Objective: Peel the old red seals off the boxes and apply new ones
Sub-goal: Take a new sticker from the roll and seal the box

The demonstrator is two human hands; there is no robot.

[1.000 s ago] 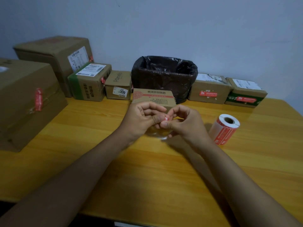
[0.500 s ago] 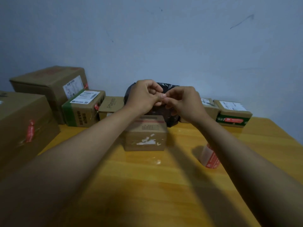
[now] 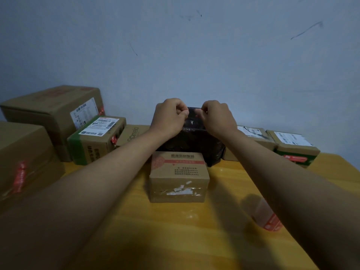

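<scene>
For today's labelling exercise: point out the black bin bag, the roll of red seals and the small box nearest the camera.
black bin bag (image 3: 194, 141), head view, front wall.
roll of red seals (image 3: 269, 221), head view, outer wrap.
small box (image 3: 178, 168), head view, printed top.

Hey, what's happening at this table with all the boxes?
A person is resealing cardboard boxes. Both hands, left hand and right hand, are raised over the black-lined bin with fingertips pinched; what they hold is too small to make out. The small box in front shows only white residue where a seal was. A roll of red seals lies to its right. Boxes along the wall carry red seals.
</scene>
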